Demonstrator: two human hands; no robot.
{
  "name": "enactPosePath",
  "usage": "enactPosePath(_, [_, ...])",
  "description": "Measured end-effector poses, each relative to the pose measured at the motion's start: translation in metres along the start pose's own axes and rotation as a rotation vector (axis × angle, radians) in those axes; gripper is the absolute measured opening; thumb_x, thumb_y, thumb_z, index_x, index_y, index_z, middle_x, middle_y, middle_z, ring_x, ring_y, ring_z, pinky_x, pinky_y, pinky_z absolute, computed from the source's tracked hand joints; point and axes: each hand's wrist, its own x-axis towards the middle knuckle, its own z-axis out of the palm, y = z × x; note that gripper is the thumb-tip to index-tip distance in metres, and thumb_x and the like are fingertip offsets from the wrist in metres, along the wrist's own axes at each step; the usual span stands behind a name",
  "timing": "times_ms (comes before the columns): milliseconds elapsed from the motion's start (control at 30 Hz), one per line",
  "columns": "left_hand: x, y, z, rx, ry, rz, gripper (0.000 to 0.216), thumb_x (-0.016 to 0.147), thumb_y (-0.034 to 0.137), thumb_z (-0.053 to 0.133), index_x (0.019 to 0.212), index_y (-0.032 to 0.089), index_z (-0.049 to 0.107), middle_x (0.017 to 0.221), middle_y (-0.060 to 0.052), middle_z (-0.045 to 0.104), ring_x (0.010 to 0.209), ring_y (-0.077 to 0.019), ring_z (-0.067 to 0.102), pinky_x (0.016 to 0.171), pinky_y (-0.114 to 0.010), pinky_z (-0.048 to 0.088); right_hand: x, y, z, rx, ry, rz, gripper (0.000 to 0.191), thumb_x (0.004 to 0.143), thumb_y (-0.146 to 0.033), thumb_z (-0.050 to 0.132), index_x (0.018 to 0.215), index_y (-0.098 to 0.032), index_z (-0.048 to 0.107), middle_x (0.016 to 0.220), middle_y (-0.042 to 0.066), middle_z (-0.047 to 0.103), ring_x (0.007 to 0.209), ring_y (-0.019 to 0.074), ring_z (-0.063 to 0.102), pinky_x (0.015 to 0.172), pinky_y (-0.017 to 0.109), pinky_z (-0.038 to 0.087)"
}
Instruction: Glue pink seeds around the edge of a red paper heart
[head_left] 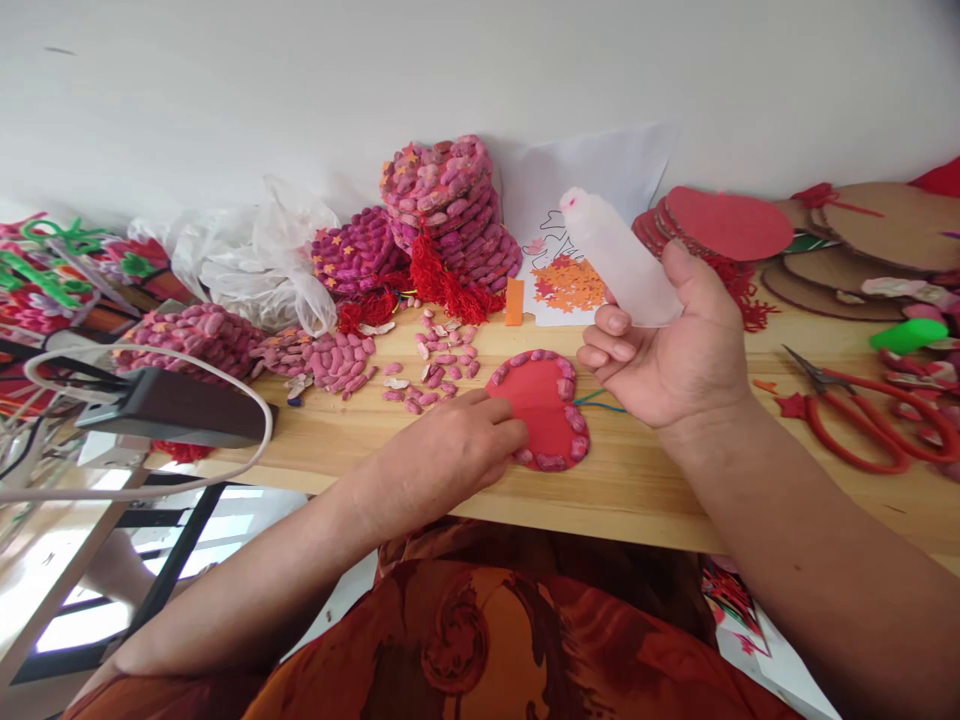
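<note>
My right hand (pixel 667 330) is raised over the table, closed around a translucent white glue bottle (pixel 611 260) that is tilted with its pink-marked tip up and to the left. A red heart-shaped piece (pixel 536 410) lies flat on the wooden table, with pink peanut shells (pixel 577 420) along part of its edge. My left hand (pixel 465 445) rests at the heart's left edge, its fingers curled together and pointing down. Whatever is under those fingertips is hidden. Loose pink peanut shells (pixel 442 370) are scattered just beyond this hand.
Stacked peanut-covered hearts (pixel 450 210) with red tassels stand against the wall. Orange stars (pixel 570 285) lie on white paper. Red-handled scissors (pixel 862 410) and cardboard pieces (pixel 727 225) are at right. A black power strip (pixel 176 405) with cables and plastic bags (pixel 232 260) are at left.
</note>
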Motion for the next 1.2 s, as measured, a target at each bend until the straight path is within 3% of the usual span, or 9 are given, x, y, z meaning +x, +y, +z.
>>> enactPosePath(967, [0.0003,-0.0011,0.0021,-0.005,0.046,0.019,0.017,0.104,0.016,0.050,0.096,0.017,0.065,0.097,-0.005,0.063,0.086,-0.0189,0.059,0.077,-0.031,0.046,-0.0006,0.0001,0.0011,-0.021,-0.006,-0.009,0.028,0.087,-0.055,0.063,0.080,-0.027,0.061,0.058,-0.002,0.046,0.047,0.0121,0.027,0.050,0.031,0.033])
enactPosePath(1200, [-0.0039,-0.0039,0.0023,-0.090,0.054,0.021,0.023,0.107,0.019,0.045,0.108,0.017,0.068,0.098,-0.006,0.065,0.089,-0.0185,0.062,0.080,-0.031,0.047,0.0002,0.0000,0.0007,-0.020,0.009,-0.009,0.028,0.088,-0.054,0.061,0.080,-0.028,0.062,0.057,-0.003,0.045,0.046,0.0118,0.026,0.049,0.030,0.032])
